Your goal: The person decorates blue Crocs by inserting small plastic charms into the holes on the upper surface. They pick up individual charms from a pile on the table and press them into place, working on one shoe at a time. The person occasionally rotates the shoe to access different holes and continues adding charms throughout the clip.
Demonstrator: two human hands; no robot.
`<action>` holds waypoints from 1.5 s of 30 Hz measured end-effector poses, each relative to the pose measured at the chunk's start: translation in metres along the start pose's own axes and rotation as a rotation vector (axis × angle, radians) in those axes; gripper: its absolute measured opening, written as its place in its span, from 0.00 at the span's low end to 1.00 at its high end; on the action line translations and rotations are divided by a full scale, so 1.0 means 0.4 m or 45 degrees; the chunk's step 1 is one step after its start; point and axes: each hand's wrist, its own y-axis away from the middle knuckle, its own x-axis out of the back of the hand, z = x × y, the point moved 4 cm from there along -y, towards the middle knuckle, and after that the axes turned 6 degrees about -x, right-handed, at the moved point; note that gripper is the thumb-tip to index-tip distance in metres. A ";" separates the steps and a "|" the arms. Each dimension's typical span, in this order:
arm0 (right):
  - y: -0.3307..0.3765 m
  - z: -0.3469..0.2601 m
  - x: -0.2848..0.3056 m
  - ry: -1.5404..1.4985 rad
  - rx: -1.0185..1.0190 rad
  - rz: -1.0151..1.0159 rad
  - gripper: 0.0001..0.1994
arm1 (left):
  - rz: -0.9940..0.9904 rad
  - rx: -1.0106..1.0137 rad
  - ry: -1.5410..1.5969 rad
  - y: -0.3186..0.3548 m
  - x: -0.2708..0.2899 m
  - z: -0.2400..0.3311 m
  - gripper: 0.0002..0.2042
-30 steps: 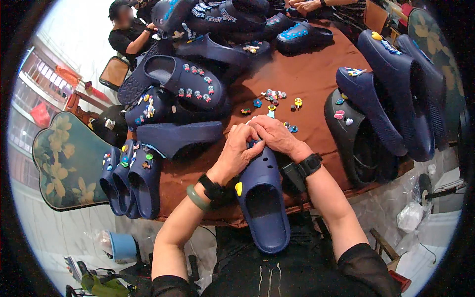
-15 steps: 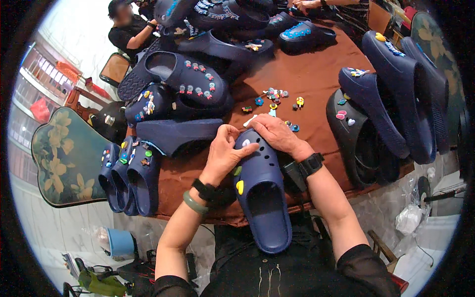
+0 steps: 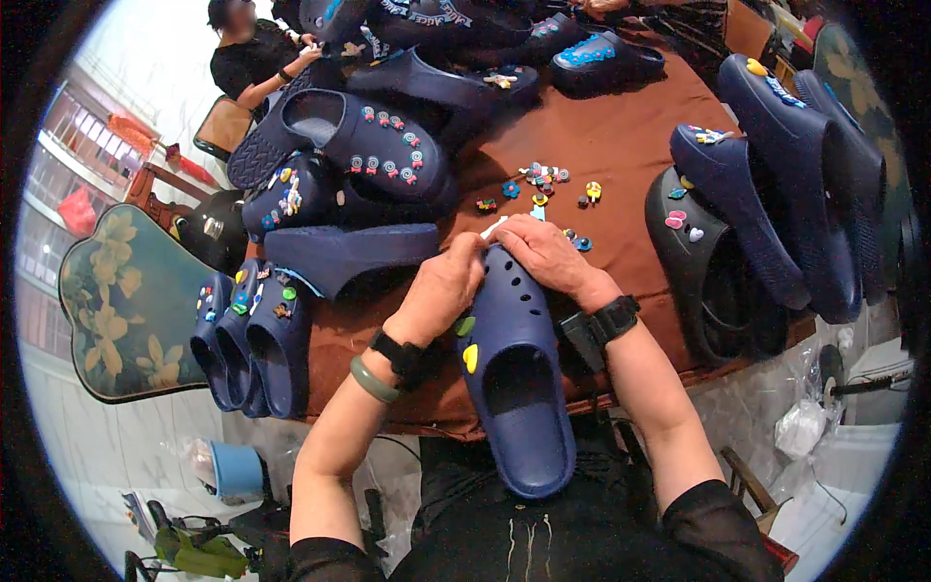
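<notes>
A navy foam clog (image 3: 514, 378) lies toe-away in front of me on the brown table (image 3: 621, 155). It carries a yellow heart charm and a green charm on its left side. My left hand (image 3: 441, 291) grips the clog's left toe edge. My right hand (image 3: 548, 254) rests on the toe top, fingers curled over the holes. A small white piece shows between the two hands' fingertips at the toe. A pile of small colourful charms (image 3: 543, 186) lies just beyond the hands.
Several navy clogs crowd the table: decorated ones at left (image 3: 373, 145), a row standing on the left edge (image 3: 247, 335), more at right (image 3: 766, 209). A black clog (image 3: 703, 281) lies near my right wrist. Another person (image 3: 254, 53) sits at the far left.
Both hands have shifted slightly on the clog's toe, and the clog has slid a little toward me. A white piece now shows at the fingertips.
</notes>
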 end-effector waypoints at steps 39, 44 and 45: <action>0.025 -0.075 0.002 -0.235 -0.139 -0.537 0.20 | 0.053 0.224 0.153 0.122 0.001 0.079 0.11; 0.020 -0.078 -0.001 -0.233 -0.128 -0.574 0.20 | 0.350 0.264 0.418 0.169 -0.016 0.016 0.12; 0.021 -0.078 0.003 -0.223 -0.138 -0.582 0.20 | 0.344 0.522 0.681 0.180 -0.021 0.004 0.13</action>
